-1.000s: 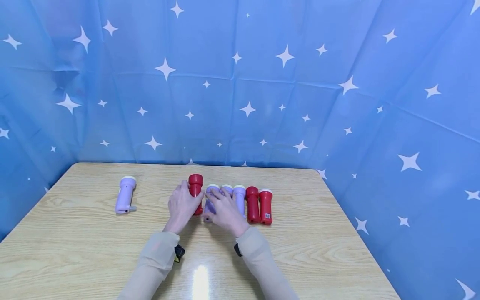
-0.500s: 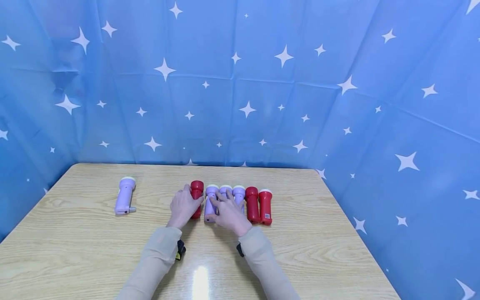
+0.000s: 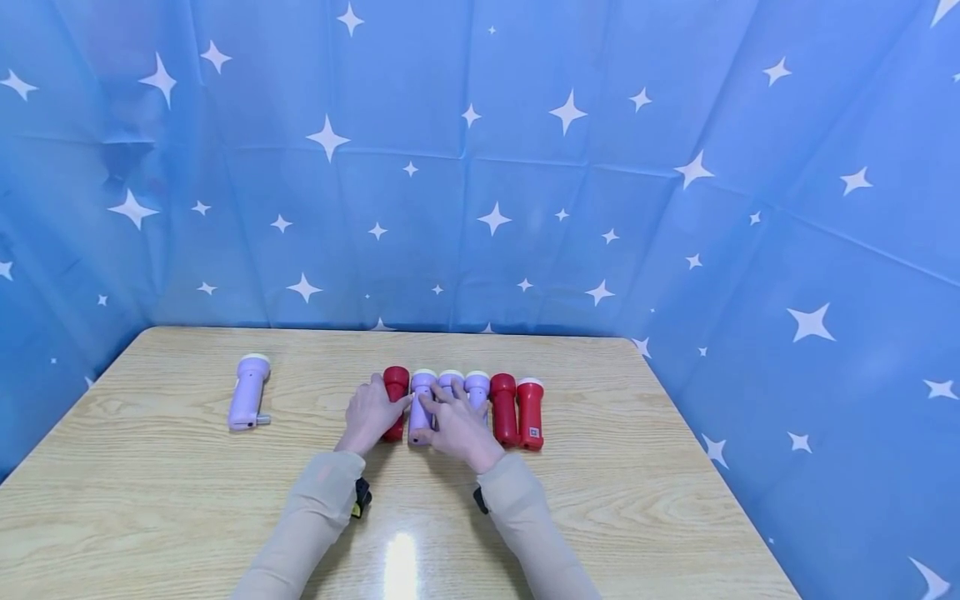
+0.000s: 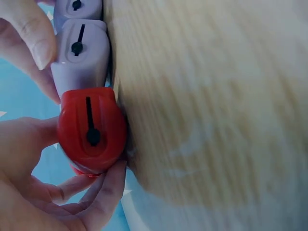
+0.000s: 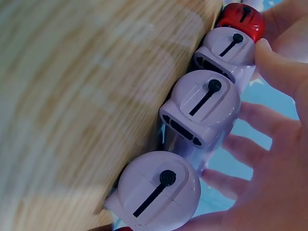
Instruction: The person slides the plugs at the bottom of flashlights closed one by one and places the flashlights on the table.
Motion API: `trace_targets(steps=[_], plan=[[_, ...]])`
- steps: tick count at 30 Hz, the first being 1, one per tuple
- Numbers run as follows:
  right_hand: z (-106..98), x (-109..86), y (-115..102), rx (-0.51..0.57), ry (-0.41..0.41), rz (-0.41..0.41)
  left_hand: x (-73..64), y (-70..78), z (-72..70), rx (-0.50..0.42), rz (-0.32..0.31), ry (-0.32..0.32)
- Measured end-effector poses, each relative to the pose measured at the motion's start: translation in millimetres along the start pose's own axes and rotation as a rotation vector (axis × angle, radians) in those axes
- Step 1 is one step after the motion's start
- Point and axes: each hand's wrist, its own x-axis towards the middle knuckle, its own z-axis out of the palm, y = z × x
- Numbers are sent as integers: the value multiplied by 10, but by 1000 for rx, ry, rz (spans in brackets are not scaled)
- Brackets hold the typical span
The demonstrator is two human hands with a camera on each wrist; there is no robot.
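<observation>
My left hand [image 3: 371, 408] grips a red flashlight [image 3: 396, 382] between thumb and fingers at the left end of a row. In the left wrist view, its base end [image 4: 91, 130] touches or nearly touches the neighbouring purple flashlight [image 4: 81, 53]. My right hand [image 3: 461, 429] lies over the purple flashlights, partly hiding them. Its thumb is against the leftmost purple flashlight [image 3: 422, 417], and its fairly straight fingers [image 5: 262, 118] touch the others. A middle purple flashlight [image 3: 452, 379] and a right one [image 3: 477, 382] show mostly their heads.
Two more red flashlights [image 3: 504, 412] continue the row on the right, one with a white rim and a printed square label. Apart at the left lies another purple flashlight [image 3: 249, 392] with a small grey prong out. A blue star-patterned curtain [image 3: 465, 192] borders the wooden table [image 3: 150, 500].
My left hand has drawn the red flashlight slightly toward me and rightward, level with the row. My right hand has shifted slightly right, uncovering more of the leftmost purple flashlight.
</observation>
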Motion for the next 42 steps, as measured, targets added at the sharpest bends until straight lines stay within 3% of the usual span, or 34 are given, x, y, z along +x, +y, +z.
trace_targets(steps=[17,24,33,42], plan=[[1,14,7,-11,-12,-1,-40,10,-140,27,53,-83],[-9,16,0,-19,-15,3,-28,-71,-233,27,63,-103],[5,25,6,-13,-8,-5,66,-319,-517,142,117,23],[5,18,5,-11,-20,6,147,-696,-913,208,102,99]])
